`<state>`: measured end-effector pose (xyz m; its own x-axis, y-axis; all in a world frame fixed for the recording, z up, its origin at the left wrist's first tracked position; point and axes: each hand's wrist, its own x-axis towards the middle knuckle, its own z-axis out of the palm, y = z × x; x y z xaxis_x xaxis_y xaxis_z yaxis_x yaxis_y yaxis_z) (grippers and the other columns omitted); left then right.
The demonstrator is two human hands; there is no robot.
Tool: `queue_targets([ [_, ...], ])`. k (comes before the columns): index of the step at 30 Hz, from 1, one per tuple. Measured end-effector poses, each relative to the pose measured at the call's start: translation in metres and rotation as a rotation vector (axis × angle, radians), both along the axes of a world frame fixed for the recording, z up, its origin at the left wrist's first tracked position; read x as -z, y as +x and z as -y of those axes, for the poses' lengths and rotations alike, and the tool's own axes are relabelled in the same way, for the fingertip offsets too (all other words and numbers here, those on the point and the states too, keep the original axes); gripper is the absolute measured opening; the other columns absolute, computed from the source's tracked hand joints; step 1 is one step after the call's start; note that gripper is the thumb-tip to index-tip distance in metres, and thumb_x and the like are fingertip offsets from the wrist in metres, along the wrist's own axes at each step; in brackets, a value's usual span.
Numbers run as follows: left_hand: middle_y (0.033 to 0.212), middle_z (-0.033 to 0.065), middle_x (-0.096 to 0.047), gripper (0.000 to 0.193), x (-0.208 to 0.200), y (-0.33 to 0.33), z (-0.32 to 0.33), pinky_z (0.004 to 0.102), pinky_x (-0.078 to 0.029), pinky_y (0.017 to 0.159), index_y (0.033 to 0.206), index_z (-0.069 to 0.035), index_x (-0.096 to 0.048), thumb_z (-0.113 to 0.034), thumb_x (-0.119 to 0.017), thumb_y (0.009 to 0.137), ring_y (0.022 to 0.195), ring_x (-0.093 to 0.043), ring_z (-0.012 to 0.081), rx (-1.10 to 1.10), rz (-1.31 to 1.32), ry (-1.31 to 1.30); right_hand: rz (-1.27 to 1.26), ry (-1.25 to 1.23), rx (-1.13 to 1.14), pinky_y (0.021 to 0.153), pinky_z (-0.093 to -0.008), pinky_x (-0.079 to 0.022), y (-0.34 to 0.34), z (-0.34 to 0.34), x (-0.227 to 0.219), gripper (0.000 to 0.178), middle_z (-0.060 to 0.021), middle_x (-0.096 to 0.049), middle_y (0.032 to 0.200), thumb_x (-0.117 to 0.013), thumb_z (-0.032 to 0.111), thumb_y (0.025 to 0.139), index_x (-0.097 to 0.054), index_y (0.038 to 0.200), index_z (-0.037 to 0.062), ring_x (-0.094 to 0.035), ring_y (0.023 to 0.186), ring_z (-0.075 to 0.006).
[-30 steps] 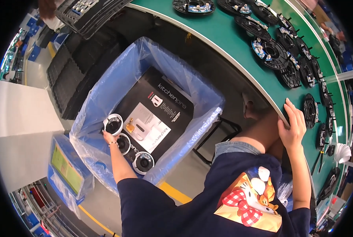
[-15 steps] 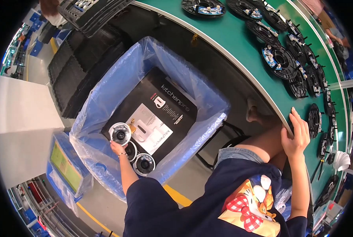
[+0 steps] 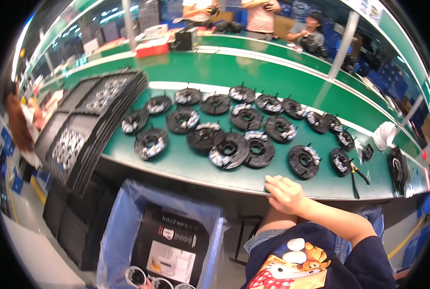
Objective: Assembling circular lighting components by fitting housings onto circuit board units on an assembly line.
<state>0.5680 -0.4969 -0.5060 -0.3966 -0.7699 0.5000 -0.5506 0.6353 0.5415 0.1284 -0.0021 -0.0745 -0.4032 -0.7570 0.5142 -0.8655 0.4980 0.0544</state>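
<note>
At the bottom edge of the view, my left hand (image 3: pixel 146 285) is mostly cut off, its fingers at the rim of a white-rimmed round part with a dark centre (image 3: pixel 136 276); the grip shows only in part. Two similar round parts (image 3: pixel 162 284) lie beside it, on a black printed carton (image 3: pixel 191 242) inside a blue bin lined with clear plastic (image 3: pixel 110 250). My right hand (image 3: pixel 286 193) rests on the front edge of the green table (image 3: pixel 186 171), fingers loosely stretched and holding nothing. The nearest black round part with a circuit board (image 3: pixel 303 163) lies just beyond it.
Several black discs with boards (image 3: pixel 222 151) spread over the table. Stacked black trays (image 3: pixel 99 123) with small parts overhang its left end. Pliers (image 3: pixel 355 180) and a white roll (image 3: pixel 384 135) lie at the right. People work beyond a green conveyor (image 3: pixel 191 62).
My view has swung up toward the table, so the bin sits lower in the picture. My right hand stays at the table edge; my left hand remains by the round parts.
</note>
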Motion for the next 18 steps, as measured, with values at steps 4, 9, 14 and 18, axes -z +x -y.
queue_targets([
  [4,0.113,0.018,-0.047,0.046,0.007,-0.037,0.052,0.0381,-0.034,0.093,0.112,0.006,-0.041,-0.029,-0.04,0.083,0.106,-0.045,0.0298,-0.013,-0.112,-0.107,-0.019,-0.015,0.007,0.074,-0.0309,-0.045,0.002,-0.001,0.004,0.034,-0.0161,-0.054,0.096,-0.059,0.009,0.057,-0.053,0.089,-0.0019,-0.054,0.079,-0.0268],
  [9,0.116,0.0184,-0.043,0.047,-0.047,-0.082,0.08,0.0387,-0.032,0.094,0.115,0.005,-0.035,-0.029,-0.041,0.083,0.108,-0.042,0.0301,0.047,-0.203,-0.199,-0.075,-0.063,0.026,0.071,-0.0299,-0.046,-0.003,-0.008,0.009,0.03,-0.0116,-0.055,0.094,-0.058,0.011,0.06,-0.054,0.087,-0.0008,-0.054,0.079,-0.0235],
  [14,0.12,0.0189,-0.039,0.05,-0.135,-0.183,0.024,0.0393,-0.03,0.095,0.119,0.005,-0.029,-0.028,-0.042,0.084,0.111,-0.039,0.0304,0.19,-0.299,-0.183,-0.005,-0.183,-0.035,0.079,-0.0366,-0.04,-0.006,-0.009,0.024,0.029,-0.0178,-0.049,0.1,-0.052,0.015,0.062,-0.051,0.086,-0.0027,-0.049,0.088,-0.0299],
  [18,0.122,0.0192,-0.036,0.053,-0.233,-0.232,-0.052,0.0397,-0.028,0.095,0.122,0.004,-0.025,-0.028,-0.043,0.084,0.112,-0.037,0.0306,0.232,-0.362,-0.166,0.256,-0.262,-0.215,0.087,-0.0451,-0.035,0.004,-0.05,-0.008,0.033,-0.0161,-0.049,0.103,-0.064,0.014,0.059,-0.051,0.085,0.0001,-0.047,0.092,-0.0301],
])
